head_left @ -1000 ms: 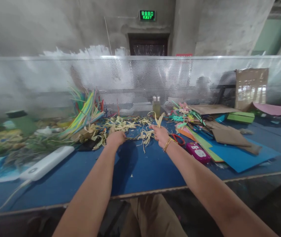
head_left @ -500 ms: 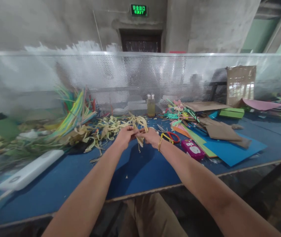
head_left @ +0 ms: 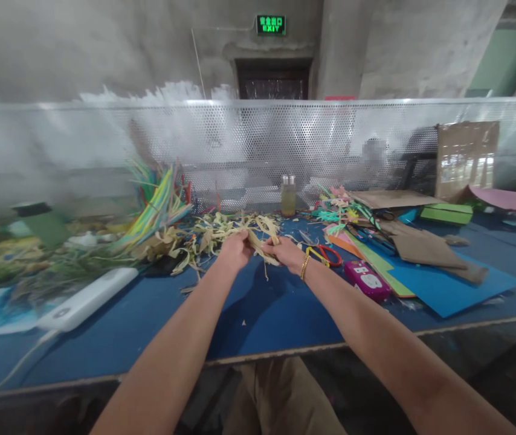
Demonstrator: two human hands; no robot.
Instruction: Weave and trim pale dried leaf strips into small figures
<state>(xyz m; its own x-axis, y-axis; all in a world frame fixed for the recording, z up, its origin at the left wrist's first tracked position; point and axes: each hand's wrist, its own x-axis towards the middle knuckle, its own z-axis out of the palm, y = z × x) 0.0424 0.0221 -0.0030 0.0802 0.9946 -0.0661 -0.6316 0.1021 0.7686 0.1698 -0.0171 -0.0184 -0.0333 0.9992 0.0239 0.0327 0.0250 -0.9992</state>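
Observation:
Both my hands meet above the blue table (head_left: 262, 314), a little over its surface. My left hand (head_left: 234, 251) is closed on one end of a bunch of pale dried leaf strips (head_left: 260, 237). My right hand (head_left: 287, 252), with a gold bracelet at the wrist, is closed on the same bunch from the right. The strips run between the two hands and hang a little below them. A loose pile of the same pale strips (head_left: 215, 231) lies on the table just behind my hands.
Red-handled scissors (head_left: 325, 255) and a pink box (head_left: 367, 279) lie right of my hands, beside blue, green and brown paper sheets (head_left: 443, 284). A small bottle (head_left: 287, 196) stands by the perforated metal screen (head_left: 258, 145). Coloured strips (head_left: 158, 205), a white power strip (head_left: 88, 297) lie left.
My hands came together from apart and lifted a bunch of strips off the table; since half a second ago they hold it between them with little further movement.

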